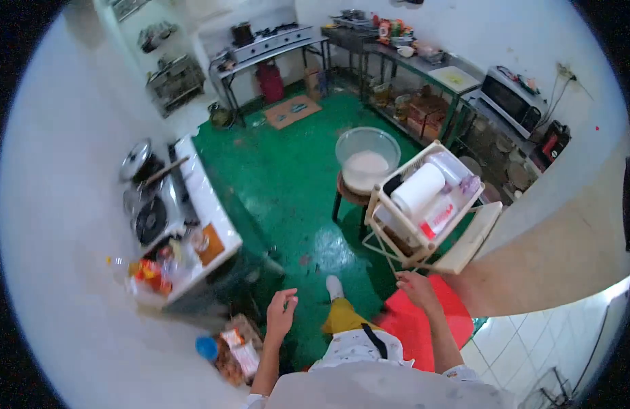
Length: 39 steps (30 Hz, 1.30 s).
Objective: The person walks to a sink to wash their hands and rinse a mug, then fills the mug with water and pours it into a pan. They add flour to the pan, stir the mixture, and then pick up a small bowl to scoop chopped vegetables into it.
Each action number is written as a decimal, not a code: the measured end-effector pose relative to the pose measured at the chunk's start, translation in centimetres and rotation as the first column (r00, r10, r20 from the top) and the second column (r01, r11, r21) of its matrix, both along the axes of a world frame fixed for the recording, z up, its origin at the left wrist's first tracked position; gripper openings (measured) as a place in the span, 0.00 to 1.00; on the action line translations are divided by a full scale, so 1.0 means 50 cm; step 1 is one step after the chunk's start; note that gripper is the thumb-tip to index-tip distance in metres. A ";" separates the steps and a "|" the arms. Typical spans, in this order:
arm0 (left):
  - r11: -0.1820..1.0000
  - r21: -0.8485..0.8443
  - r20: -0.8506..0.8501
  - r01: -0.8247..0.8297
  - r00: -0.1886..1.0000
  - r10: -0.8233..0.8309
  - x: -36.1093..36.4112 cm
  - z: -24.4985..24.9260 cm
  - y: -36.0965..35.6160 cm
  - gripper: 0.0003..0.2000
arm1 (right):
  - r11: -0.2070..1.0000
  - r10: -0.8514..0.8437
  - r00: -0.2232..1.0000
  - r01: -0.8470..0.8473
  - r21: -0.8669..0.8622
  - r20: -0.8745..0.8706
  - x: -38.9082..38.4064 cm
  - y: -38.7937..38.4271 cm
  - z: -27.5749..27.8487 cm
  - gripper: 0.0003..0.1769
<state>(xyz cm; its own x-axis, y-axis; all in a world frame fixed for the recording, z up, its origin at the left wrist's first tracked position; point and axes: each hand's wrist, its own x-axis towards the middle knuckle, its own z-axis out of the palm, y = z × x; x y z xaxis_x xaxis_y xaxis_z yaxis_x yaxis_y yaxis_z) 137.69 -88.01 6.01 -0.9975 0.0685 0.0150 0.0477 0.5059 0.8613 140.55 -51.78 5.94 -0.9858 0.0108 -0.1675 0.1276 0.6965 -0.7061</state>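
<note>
My left hand (281,312) is held out over the green floor (260,177), touching nothing, its fingers loosely bent and apart. My right hand (415,288) is beside the lower corner of a cream plastic rack (416,258); its fingers are curled, and whether they touch the rack or hold anything is too small to tell. On the rack lie a white paper roll (418,189), plastic bags and a red and white packet (437,217). Behind it, a clear bowl (367,153) with whitish contents stands on a stool (349,193). A red object (424,320) is below my right hand.
A white counter (223,228) with a burner (151,219), pot and packets is at left. A stove (274,44) stands at the back, with cardboard (292,112) on the floor before it. Metal shelves (424,65) and a microwave (509,100) line the right wall.
</note>
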 end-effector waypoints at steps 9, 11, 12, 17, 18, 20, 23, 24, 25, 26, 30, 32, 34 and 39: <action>0.991 0.119 0.166 0.054 0.983 -0.073 -0.548 -0.032 0.054 0.09 | 0.998 0.062 0.972 -0.060 0.017 -0.227 -0.592 -0.102 0.037 0.14; 0.993 0.079 0.107 0.091 0.989 -0.099 -0.660 0.027 0.072 0.09 | 0.987 0.151 0.949 -0.161 -0.013 -0.278 -0.716 -0.165 0.078 0.14; 0.990 0.087 0.113 0.112 0.986 -0.122 -0.720 0.031 0.067 0.09 | 0.978 0.193 0.933 -0.209 -0.022 -0.305 -0.776 -0.195 0.089 0.15; 0.966 0.259 0.116 -0.003 0.993 -0.028 -1.045 0.017 0.037 0.09 | 0.933 0.328 0.805 -0.359 0.033 -0.495 -1.049 -0.271 0.167 0.16; 0.964 0.264 0.114 0.019 0.992 -0.050 -1.112 0.007 0.029 0.09 | 0.940 0.313 0.811 -0.339 0.039 -0.494 -1.100 -0.264 0.162 0.16; 0.960 0.280 0.068 0.012 0.997 -0.032 -1.250 -0.019 0.013 0.09 | 0.962 0.238 0.852 -0.272 -0.008 -0.466 -1.207 -0.251 0.147 0.17; 0.965 0.257 0.057 0.053 0.996 -0.070 -1.465 -0.063 0.008 0.09 | 0.987 0.154 0.910 -0.124 0.103 -0.385 -1.353 -0.199 0.070 0.16; 0.967 0.244 0.053 0.072 0.995 -0.088 -1.551 -0.072 0.006 0.09 | 0.994 0.090 0.916 -0.061 0.085 -0.392 -1.397 -0.173 0.037 0.16; 0.951 0.294 0.025 0.097 0.994 -0.109 -1.627 -0.084 0.016 0.09 | 0.998 0.029 0.918 -0.001 0.070 -0.396 -1.431 -0.143 0.013 0.15; 0.946 0.293 0.014 0.135 0.989 -0.145 -1.707 -0.079 0.034 0.09 | 0.989 0.008 0.959 0.035 0.147 -0.285 -1.462 -0.115 0.019 0.15; 0.914 0.236 0.045 0.330 0.936 -0.349 -1.951 -0.055 0.173 0.09 | 0.937 -0.301 0.947 0.316 0.148 -0.111 -1.530 -0.032 0.062 0.14; 0.858 0.225 0.030 0.462 0.877 -0.480 -2.049 -0.030 0.286 0.09 | 0.869 -0.453 0.866 0.482 0.112 -0.212 -1.536 0.013 0.045 0.15; 0.800 0.153 -0.001 0.581 0.809 -0.587 -2.104 -0.003 0.400 0.09 | 0.784 -0.568 0.761 0.616 0.076 -0.314 -1.557 0.050 0.025 0.15; 0.676 0.173 -0.031 0.717 0.690 -0.723 -2.246 0.002 0.627 0.09 | 0.673 -0.690 0.711 0.699 0.243 -0.136 -1.687 0.148 0.004 0.15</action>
<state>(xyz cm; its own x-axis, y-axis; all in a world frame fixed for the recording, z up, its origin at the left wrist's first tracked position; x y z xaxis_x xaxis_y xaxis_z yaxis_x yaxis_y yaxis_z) 25.38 -56.68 6.10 -0.6405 0.7659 0.0571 0.3055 0.1859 0.9339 56.21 -44.41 6.12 -0.6808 0.7320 -0.0239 0.6312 0.5699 -0.5261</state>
